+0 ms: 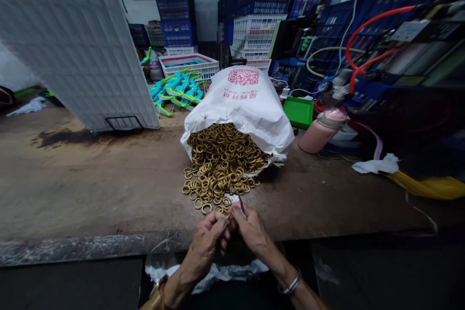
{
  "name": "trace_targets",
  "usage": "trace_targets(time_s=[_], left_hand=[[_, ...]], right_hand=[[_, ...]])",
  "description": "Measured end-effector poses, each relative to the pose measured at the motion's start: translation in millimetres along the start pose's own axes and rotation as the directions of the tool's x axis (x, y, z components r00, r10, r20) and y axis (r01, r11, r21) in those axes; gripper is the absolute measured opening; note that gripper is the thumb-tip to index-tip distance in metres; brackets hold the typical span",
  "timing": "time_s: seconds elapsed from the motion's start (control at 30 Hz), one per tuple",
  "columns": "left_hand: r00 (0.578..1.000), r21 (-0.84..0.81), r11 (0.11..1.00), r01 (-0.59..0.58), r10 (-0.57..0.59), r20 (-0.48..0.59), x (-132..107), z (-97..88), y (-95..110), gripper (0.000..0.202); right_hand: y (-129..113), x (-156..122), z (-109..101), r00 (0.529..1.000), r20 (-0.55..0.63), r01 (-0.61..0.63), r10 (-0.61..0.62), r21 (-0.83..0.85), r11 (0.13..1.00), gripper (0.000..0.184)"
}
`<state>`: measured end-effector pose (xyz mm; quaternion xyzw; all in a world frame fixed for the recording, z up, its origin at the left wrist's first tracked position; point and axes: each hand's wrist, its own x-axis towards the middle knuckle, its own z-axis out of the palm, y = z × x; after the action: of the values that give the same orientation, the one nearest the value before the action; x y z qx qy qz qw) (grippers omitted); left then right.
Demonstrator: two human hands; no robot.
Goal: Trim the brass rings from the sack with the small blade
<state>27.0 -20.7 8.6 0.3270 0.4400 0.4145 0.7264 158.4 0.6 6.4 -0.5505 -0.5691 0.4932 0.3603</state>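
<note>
Close to the table's front edge, my left hand (pixel 209 237) pinches a small gold-coloured ring (pixel 227 216), of which only a sliver shows. My right hand (pixel 252 232) meets it from the other side, fingers closed around a thin dark pointed tool (pixel 241 204); its handle is hidden in the palm, and I cannot tell its exact kind. Just beyond the fingertips, a heap of brass-coloured rings (pixel 214 181) spills out of a white woven sack (pixel 240 106) lying on its side with its mouth toward me. A small white scrap (pixel 231 198) lies by the nearest rings.
On the left a tall pale ribbed panel (pixel 83 43) stands on the wooden table (pixel 109 189). Turquoise and lime plastic pieces (pixel 178 88) lie behind it. To the right are a green tray (pixel 298 111), a pink bottle (pixel 321 131) and red hoses (pixel 358 70). Stacked crates (pixel 259 31) line the back.
</note>
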Motion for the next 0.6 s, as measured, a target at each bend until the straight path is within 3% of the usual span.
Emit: trace_targets(time_s=[0.13,0.2,0.4,0.6], left_hand=[[0.999,0.036,0.999,-0.008,0.01,-0.052,1.4,-0.3,1.7,0.035],[0.998,0.044,0.999,-0.021,0.024,-0.06,1.7,-0.3,2.2,0.036],[0.993,0.113,0.99,-0.08,0.088,-0.072,1.9,-0.7,-0.5,0.037],[0.994,0.195,0.977,-0.087,0.098,-0.049,-2.7,-3.3,1.7,0.037]], right_hand=[[1.7,-5.3,-1.8,0.995,0.06,0.096,-0.081,-0.328,0.94,0.013],[1.4,-8.1,-2.0,0.991,0.112,0.114,-0.073,-0.431,0.895,0.023],[-1.5,-8.7,-2.2,0.984,0.174,0.14,-0.048,-0.575,0.806,0.036],[-1.0,-5.3,-0.2,0.991,0.132,0.079,0.03,-0.744,0.664,0.036]])
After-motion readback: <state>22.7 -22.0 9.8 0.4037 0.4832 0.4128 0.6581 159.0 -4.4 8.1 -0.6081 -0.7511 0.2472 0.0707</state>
